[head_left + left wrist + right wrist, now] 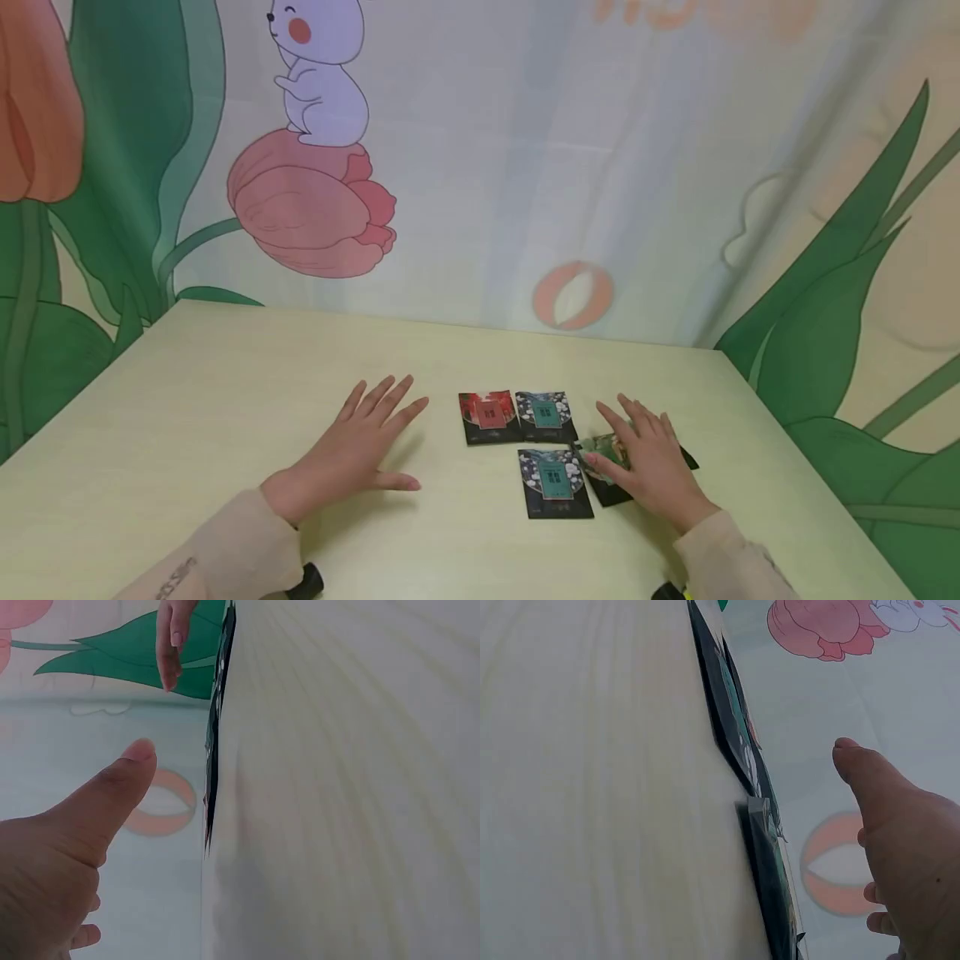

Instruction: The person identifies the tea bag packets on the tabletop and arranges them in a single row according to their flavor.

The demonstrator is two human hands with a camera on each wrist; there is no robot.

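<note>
Flat black sachets lie on the table, each with a printed picture and label. At the back is one with red print [490, 415], right beside a floral one with a teal label [546, 415]. A second floral sachet [556, 483] lies in front of them. My right hand [654, 462], fingers spread, is over a green-printed sachet [611, 492] and hides much of it; a dark corner [690, 458] shows past the fingers. To the left of the sachets, my left hand [348, 450] is held above the table with fingers spread and nothing in it.
The pale wooden table [247, 375] ends at a hanging cloth [465, 167] printed with tulips, leaves and a white animal. Black wrist gear [306, 581] shows below the left sleeve [225, 550].
</note>
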